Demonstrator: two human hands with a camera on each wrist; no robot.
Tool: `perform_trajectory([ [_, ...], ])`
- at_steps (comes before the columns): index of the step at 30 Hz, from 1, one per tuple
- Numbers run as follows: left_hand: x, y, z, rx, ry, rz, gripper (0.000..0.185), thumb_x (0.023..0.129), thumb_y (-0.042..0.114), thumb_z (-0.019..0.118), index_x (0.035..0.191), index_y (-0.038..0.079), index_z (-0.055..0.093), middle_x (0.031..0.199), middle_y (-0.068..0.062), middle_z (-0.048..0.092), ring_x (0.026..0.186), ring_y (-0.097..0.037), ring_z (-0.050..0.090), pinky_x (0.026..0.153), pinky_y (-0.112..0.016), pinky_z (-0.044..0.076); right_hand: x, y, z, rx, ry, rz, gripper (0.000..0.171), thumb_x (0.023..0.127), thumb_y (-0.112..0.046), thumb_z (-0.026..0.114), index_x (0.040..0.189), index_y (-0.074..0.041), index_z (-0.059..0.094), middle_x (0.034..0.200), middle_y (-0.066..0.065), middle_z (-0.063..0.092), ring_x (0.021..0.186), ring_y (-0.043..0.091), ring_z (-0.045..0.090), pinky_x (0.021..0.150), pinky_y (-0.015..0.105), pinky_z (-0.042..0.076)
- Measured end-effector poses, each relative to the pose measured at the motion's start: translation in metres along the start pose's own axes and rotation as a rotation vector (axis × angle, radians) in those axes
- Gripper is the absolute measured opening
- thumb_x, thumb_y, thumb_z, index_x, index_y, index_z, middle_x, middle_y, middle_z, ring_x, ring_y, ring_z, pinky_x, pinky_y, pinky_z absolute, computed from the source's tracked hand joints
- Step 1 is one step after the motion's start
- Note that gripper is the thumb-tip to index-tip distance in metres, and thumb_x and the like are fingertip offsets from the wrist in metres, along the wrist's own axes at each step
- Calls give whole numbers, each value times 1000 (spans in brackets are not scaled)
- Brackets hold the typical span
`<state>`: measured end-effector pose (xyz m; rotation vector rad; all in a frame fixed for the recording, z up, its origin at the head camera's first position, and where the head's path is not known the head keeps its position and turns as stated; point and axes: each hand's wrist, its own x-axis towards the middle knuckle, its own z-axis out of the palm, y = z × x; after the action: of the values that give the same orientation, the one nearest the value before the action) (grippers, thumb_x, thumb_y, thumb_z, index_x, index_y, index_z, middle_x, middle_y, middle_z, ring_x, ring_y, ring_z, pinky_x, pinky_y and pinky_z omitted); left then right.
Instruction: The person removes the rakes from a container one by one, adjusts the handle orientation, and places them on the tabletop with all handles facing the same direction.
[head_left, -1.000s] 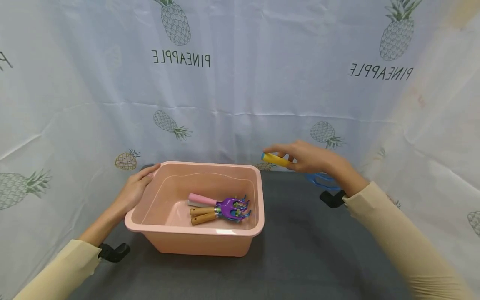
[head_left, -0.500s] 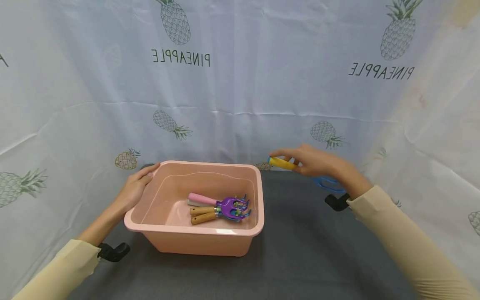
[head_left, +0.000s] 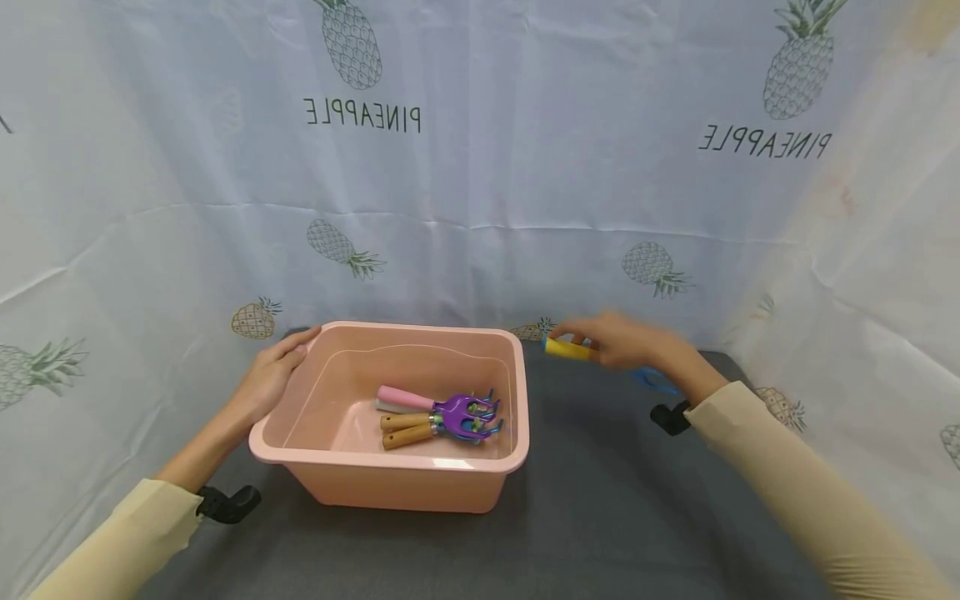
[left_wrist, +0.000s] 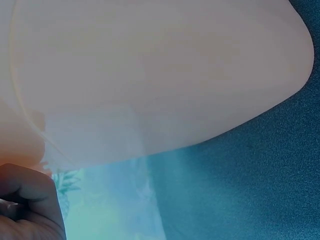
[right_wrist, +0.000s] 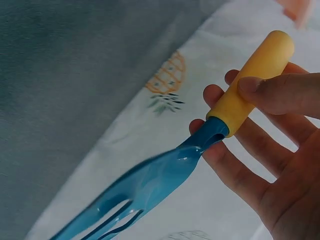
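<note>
Pineapple-printed cloth (head_left: pixel 480 183) hung behind and to both sides, dark grey tabletop (head_left: pixel 600 517) below. Pink plastic tub (head_left: pixel 420 487) standing left of centre on that tabletop, open side up. Inside it, lying flat toward the right wall: a small purple rake (head_left: pixel 463 408) with a pink handle, and two wooden-handled tools (head_left: pixel 405 429) side by side just in front, their blue-green metal heads tucked under the purple one.

Left hand (head_left: pixel 272 375) resting on the far left corner of the tub, thumb laid along the rim, fingers wrapped down the outside wall; from the left wrist view only the tub's pale underside (left_wrist: pixel 165 75) and a bit of curled finger visible.

Right hand (head_left: pixel 626 343) raised above the tabletop right of the tub, well clear of its rim, pinching a toy garden fork (right_wrist: pixel 165 175) by its yellow handle (head_left: pixel 567 349): thumb on top, fingers cupped loosely beneath, as seen from the right wrist. Yellow end pointing toward the tub, blue pronged head (head_left: pixel 654 379) trailing back under the wrist, partly blurred in the head view. Cream sleeves (head_left: pixel 795 492) on both arms, black straps at the wrists.
</note>
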<state>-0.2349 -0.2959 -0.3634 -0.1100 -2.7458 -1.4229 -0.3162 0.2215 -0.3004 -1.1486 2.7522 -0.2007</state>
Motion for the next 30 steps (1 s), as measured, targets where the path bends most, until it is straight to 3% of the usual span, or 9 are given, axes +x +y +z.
perform_trajectory([
  [4, 0, 1, 0, 0, -3, -5, 53, 115, 35, 25, 165, 17, 29, 167, -25, 31, 146, -45, 42, 99, -29, 49, 3, 8, 14, 30, -19, 1, 61, 91, 14, 55, 144, -16, 59, 128, 20, 70, 109, 39, 71, 87, 49, 60],
  [6, 1, 1, 0, 1, -7, -4, 54, 115, 35, 25, 165, 17, 28, 167, -25, 30, 147, -46, 40, 105, -43, 47, 4, 11, 21, 45, -33, 7, 60, 91, 14, 55, 143, -15, 59, 128, 20, 70, 110, 38, 71, 88, 49, 60],
  [8, 1, 1, 0, -2, -11, -4, 54, 115, 35, 25, 165, 17, 28, 167, -25, 29, 147, -47, 40, 107, -50, 45, 5, 15, 27, 52, -41, 16, 59, 91, 13, 56, 143, -14, 60, 126, 19, 71, 107, 36, 72, 88, 48, 60],
  [12, 1, 1, -1, 1, -11, -9, 54, 115, 36, 25, 165, 17, 28, 167, -25, 30, 146, -45, 41, 102, -40, 48, 9, 22, 37, 66, -53, 15, 55, 93, 10, 59, 142, -15, 60, 123, 18, 73, 103, 34, 73, 87, 45, 60],
  [17, 0, 2, 0, -5, -7, -12, 54, 115, 37, 25, 165, 17, 29, 167, -23, 30, 147, -44, 41, 104, -40, 47, 15, 32, 49, 65, -62, 11, 55, 92, 10, 62, 140, -15, 63, 119, 14, 74, 99, 30, 73, 86, 45, 60],
  [22, -2, 3, 0, -3, -1, -16, 54, 115, 38, 26, 165, 19, 30, 167, -22, 32, 146, -42, 43, 93, -20, 48, 20, 41, 63, 20, -46, 20, 56, 90, 12, 61, 140, -14, 64, 115, 11, 73, 96, 27, 70, 84, 45, 59],
  [30, -3, 3, 1, -12, 10, -15, 54, 115, 37, 27, 164, 18, 31, 166, -23, 33, 144, -42, 45, 86, -13, 45, 23, 54, 87, 31, -22, 42, 65, 90, 19, 54, 142, -18, 61, 127, 13, 69, 108, 33, 68, 91, 51, 57],
])
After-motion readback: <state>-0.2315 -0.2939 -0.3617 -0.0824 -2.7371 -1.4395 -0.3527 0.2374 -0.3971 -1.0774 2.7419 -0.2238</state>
